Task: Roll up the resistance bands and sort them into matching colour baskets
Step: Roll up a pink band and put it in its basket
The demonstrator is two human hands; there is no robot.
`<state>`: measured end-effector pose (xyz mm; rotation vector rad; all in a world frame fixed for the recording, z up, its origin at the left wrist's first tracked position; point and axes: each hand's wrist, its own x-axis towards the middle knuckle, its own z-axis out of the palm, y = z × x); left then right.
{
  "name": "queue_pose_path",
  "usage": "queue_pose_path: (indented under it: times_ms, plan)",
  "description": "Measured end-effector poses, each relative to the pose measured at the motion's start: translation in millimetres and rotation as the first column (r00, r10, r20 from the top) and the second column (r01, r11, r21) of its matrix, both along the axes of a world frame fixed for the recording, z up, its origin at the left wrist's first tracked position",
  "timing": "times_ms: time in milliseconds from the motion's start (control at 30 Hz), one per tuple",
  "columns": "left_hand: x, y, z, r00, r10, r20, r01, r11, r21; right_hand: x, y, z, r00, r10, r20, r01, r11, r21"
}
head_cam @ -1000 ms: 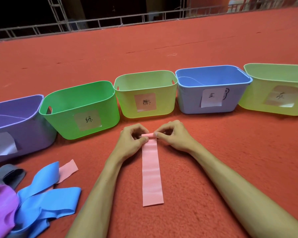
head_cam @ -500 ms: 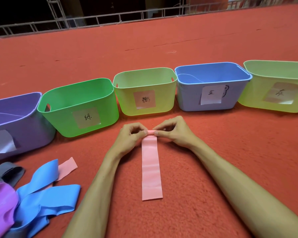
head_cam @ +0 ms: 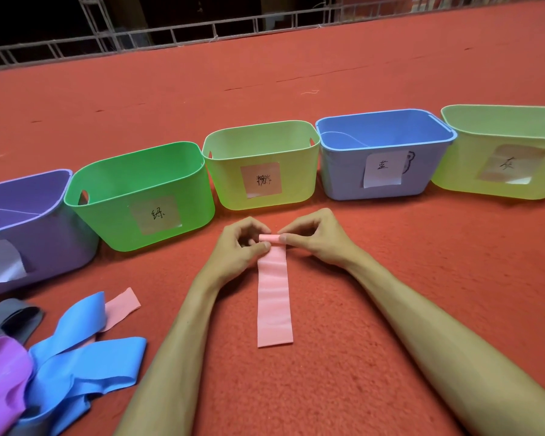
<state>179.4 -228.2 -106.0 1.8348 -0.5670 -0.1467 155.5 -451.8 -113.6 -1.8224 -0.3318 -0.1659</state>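
Pink band (head_cam: 273, 297), pinched in left hand (head_cam: 237, 248) and right hand (head_cam: 319, 240) fingers, lies before middle basket (head_cam: 227, 184).

"Where's the pink band (head_cam: 274, 297)?"

"Flat, just in front of the middle basket (head_cam: 227, 184), its far end curled into a small roll."

"And the row?"

"Green basket (head_cam: 107, 212) and purple basket (head_cam: 60, 240) to its left, blue basket (head_cam: 343, 174) and pale green basket (head_cam: 453, 177) to its right."

"Loose ones?"

"Blue bands (head_cam: 85, 366), purple band (head_cam: 0, 372), grey band (head_cam: 13, 316) and a pink strip (head_cam: 121, 305), heaped well left and nearer."
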Motion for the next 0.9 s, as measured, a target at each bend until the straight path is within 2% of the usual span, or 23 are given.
queue_pose_path:
  times_ms: [167,333,700,900]
  plan:
    - [-2.4,-2.9,3.4,0.999,0.016,-0.029,-0.016,1.0,0.001,0.5,0.0,0.8,1.0,0.005,0.027,-0.007,0.997,0.079]
    - [-2.6,-1.8,0.7,0.999,0.013,-0.041,-0.013,1.0,-0.002,0.9,-1.0,-0.6,1.0,0.012,0.028,-0.014,0.996,0.083]
    - [-1.7,-2.2,0.7,0.999,0.03,0.024,-0.029,0.999,-0.035,2.5,1.3,0.5,1.0,0.012,-0.009,-0.012,1.0,-0.028]
    - [-2.0,-0.7,-0.2,0.999,0.032,-0.008,-0.032,0.999,-0.036,0.7,2.7,0.9,1.0,0.028,0.015,-0.027,0.999,-0.03]
